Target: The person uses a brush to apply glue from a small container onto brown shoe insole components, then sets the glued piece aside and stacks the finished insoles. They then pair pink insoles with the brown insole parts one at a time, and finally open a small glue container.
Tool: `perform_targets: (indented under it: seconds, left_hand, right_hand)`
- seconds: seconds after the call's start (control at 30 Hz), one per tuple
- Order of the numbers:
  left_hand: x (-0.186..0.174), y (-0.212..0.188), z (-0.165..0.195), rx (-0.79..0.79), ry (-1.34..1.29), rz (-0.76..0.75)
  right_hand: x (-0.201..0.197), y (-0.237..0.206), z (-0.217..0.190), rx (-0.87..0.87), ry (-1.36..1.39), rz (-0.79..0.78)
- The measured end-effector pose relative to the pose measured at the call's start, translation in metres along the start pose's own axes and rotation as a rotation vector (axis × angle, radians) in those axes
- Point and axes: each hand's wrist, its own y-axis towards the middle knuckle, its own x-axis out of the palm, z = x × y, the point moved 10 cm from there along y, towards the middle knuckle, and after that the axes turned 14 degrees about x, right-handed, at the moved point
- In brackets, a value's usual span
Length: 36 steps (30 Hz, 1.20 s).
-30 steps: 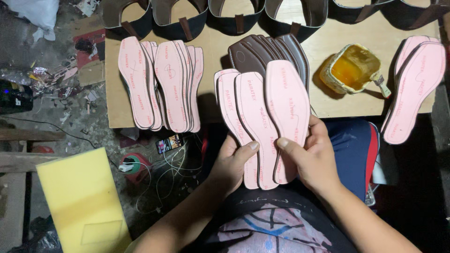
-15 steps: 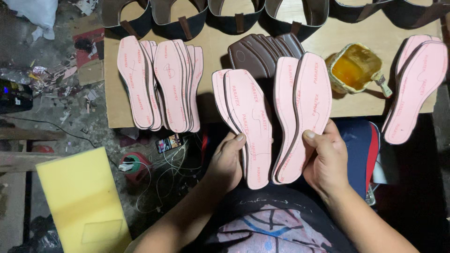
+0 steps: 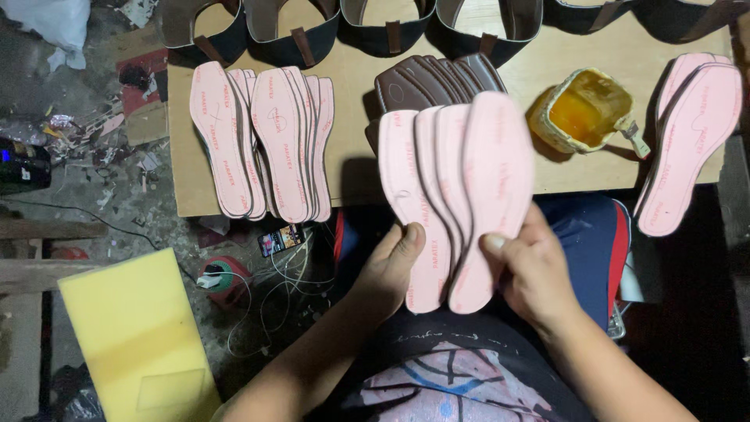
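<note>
Holding four pink insoles [image 3: 457, 195]: left hand [image 3: 391, 270], right hand [image 3: 535, 270].

Half a second back the pink insoles [image 3: 457, 195] were split into two pairs, one per hand with a gap between. Now they're squeezed back into one overlapping fan, left hand [image 3: 391, 270] and right hand [image 3: 531, 273] gripping the heel ends close together.

Four pink insoles [image 3: 461, 195] in hand, one glue pot [image 3: 584, 111].
</note>
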Motion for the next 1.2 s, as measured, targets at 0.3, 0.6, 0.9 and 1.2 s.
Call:
perform_targets:
  seconds: [0.3,0.6,0.9,1.2]
  left_hand:
    - [0.005,-0.001,0.029,0.251,0.46,-0.189]
    - [-0.061,0.001,-0.002,0.167,0.649,0.115]
    - [-0.056,0.01,-0.007,0.155,0.569,0.101]
    - [-0.026,0.04,-0.006,0.265,0.426,0.046]
  right_hand:
    - [-0.087,-0.024,-0.073,-0.388,-0.511,0.429]
    - [-0.249,-0.001,-0.148,-0.357,-0.259,0.81]
    - [-0.208,-0.016,-0.151,-0.653,-0.915,1.016]
    - [-0.04,0.009,-0.035,-0.339,-1.086,0.352]
